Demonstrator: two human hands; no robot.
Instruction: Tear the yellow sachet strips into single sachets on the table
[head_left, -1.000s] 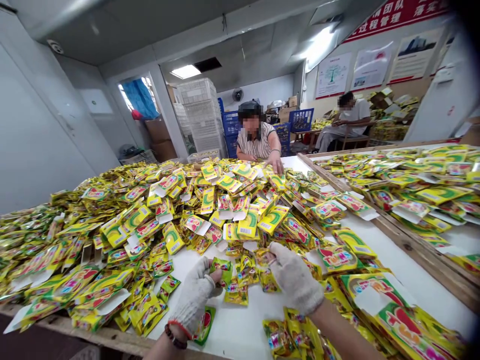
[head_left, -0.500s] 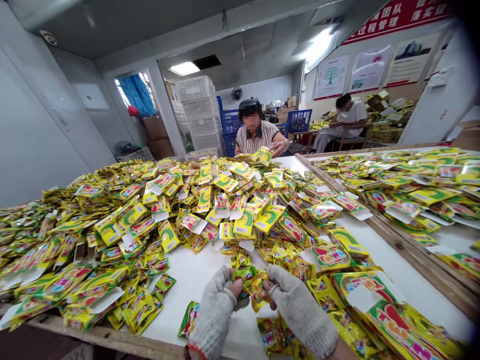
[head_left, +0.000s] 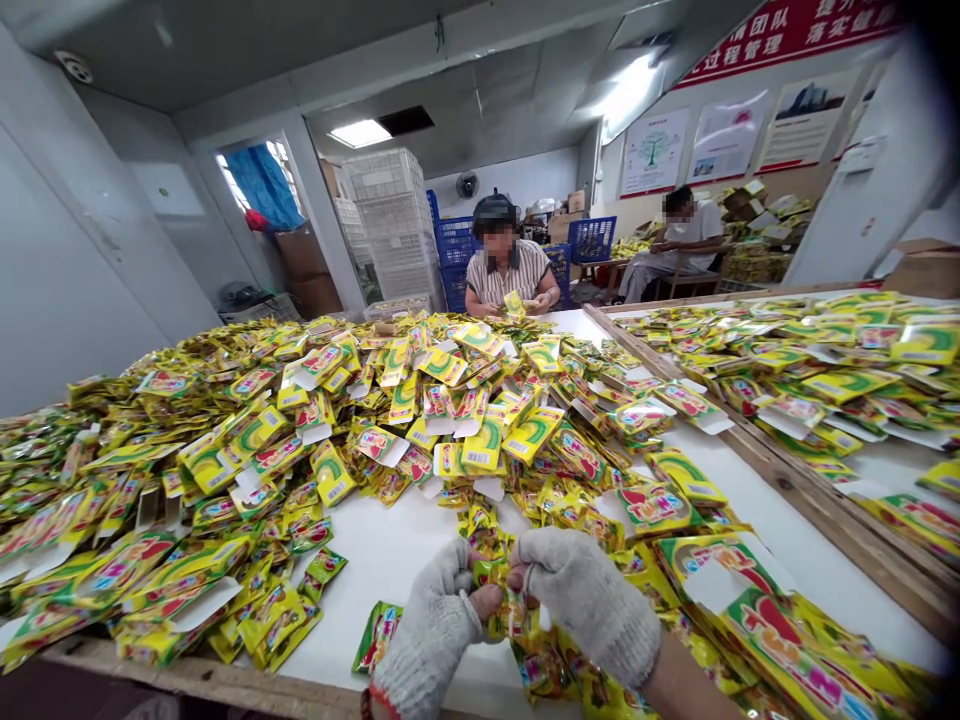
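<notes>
- The fingers (head_left: 489,601) of the left hand (head_left: 435,628) and right hand (head_left: 589,600) are pinched nearly closed, meeting over small packets (head_left: 491,572); how many is hidden.
- A green packet (head_left: 377,637) lies loose just beside the left hand, on the counter (head_left: 405,535).
- Near the right hand, printed boxes (head_left: 772,640) have unclosed flaps; whether they are filled, I cannot tell.
- Beyond, a large heap (head_left: 480,440) of boxes and packets suggests most handling is left.

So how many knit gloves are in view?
2 knit gloves: one on the left hand, one on the right hand, both at small packets. The far seated worker's hands are too small to judge, so more may go unseen.
</notes>
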